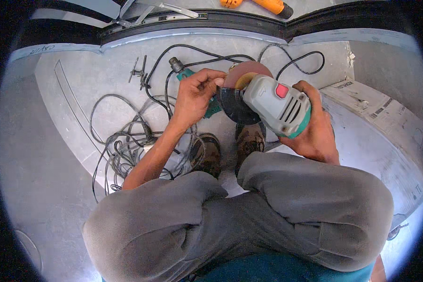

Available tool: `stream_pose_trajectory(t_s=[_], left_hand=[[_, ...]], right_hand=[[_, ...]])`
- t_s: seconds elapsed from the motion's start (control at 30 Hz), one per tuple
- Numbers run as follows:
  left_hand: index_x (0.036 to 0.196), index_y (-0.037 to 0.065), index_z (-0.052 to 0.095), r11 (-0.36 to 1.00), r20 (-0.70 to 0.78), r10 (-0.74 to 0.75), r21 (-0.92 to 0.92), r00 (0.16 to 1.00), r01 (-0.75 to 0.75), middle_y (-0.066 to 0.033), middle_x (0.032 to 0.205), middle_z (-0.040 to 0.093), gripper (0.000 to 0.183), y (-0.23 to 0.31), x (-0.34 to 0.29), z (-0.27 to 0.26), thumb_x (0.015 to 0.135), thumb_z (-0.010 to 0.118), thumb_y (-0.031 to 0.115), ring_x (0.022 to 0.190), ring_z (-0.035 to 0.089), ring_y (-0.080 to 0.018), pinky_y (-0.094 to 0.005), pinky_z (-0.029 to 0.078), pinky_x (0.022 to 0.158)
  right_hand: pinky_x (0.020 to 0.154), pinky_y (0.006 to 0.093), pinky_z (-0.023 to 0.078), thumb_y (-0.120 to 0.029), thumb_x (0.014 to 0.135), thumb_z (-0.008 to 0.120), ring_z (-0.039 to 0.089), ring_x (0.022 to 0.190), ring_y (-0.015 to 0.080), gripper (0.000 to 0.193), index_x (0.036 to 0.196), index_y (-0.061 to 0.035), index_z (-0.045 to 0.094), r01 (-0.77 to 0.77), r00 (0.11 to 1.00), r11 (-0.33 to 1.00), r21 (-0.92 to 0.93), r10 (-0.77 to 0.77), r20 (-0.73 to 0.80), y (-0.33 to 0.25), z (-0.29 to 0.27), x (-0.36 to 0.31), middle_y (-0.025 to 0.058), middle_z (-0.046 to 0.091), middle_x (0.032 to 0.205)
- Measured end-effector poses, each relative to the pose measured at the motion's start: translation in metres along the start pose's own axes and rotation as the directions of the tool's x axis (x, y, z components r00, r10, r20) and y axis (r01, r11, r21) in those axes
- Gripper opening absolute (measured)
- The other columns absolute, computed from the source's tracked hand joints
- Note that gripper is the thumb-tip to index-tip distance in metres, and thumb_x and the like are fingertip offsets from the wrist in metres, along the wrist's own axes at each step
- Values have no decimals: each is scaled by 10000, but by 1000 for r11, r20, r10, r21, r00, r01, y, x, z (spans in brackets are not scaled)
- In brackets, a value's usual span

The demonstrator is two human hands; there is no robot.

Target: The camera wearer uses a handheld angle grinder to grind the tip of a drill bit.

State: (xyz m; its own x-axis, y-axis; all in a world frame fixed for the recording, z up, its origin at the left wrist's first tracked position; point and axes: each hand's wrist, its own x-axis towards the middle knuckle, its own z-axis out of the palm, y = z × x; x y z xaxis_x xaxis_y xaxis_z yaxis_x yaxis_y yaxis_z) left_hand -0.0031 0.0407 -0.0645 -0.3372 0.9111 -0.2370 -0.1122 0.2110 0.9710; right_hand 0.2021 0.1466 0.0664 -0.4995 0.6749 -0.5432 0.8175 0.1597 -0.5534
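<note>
My right hand (315,134) is wrapped round the body of a grey and teal angle grinder (275,103), which has a red button on top. It is held up above my shoes, tilted, with its head toward the left. A reddish-brown disc (251,69) is mounted on the grinder, and a black guard (237,107) covers its near side. My left hand (192,96) reaches in from the left, thumb and forefinger closed at the rim of the disc. Partly hidden behind that hand, a teal drill (185,74) with a metal chuck lies on the floor.
Tangled dark cables (127,145) lie on the floor at left, near my shoes (250,141). Beyond them is a small T-handled metal tool (138,73). A cardboard sheet (362,101) lies at right. A dark frame (239,19) crosses the far side, with an orange tool (269,5) behind it.
</note>
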Motion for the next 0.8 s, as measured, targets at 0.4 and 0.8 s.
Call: stream_pose_trajectory(t_s=[0.4,0.8], left_hand=[[1004,-8,631,1000,37,-23,-2,999,23,-13,805,638,157,1,0,0,875,542,4,690,527,-46,-195,411,609],[1042,-17,597,995,86,-100,-3,991,100,-46,871,641,183,7,-10,0,892,492,-21,744,582,-84,-226,475,682]], right_hand=[[829,409,476,-100,579,787,614,967,356,847,1279,-128,312,0,1000,1000,6,0,-15,0,2,0,167,623,1013],[784,459,490,-155,622,762,587,926,443,783,1260,-144,309,65,997,998,-23,-66,-32,2,1,4,220,629,967]])
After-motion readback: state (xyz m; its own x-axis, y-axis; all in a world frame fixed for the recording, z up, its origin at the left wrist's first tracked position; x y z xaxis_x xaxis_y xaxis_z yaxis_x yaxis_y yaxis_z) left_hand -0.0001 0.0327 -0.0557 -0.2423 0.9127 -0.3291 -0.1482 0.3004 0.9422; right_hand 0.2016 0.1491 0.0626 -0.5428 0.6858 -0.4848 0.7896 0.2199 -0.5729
